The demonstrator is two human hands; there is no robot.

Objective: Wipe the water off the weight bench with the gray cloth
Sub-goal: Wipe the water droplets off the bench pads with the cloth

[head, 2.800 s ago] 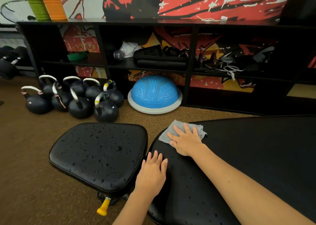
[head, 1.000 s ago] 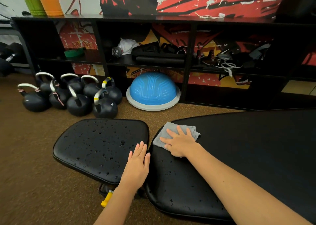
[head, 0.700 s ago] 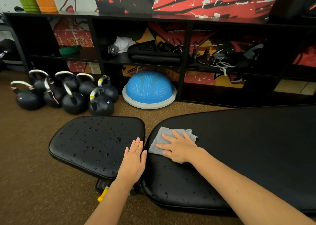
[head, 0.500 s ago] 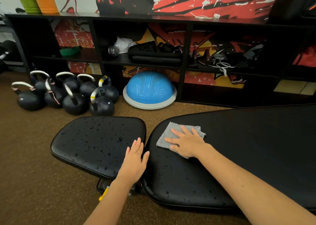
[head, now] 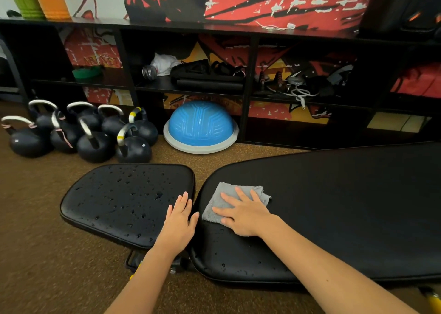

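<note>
The gray terry cloth (head: 235, 200) lies flat on the long black padded back pad (head: 346, 206) of the counter, at the pad's end nearest the gap. The right hand (head: 243, 214) presses it down with fingers spread straight, no pinching grip. The left hand (head: 181, 220), fingers straight and together, rests on the separate black seat pad (head: 124, 201), just beside the gap. Droplets dot the seat pad and the back pad's near edge below the cloth. Wiping well likely means firm, overlapping strokes toward those drops.

No legible text anywhere.
</note>
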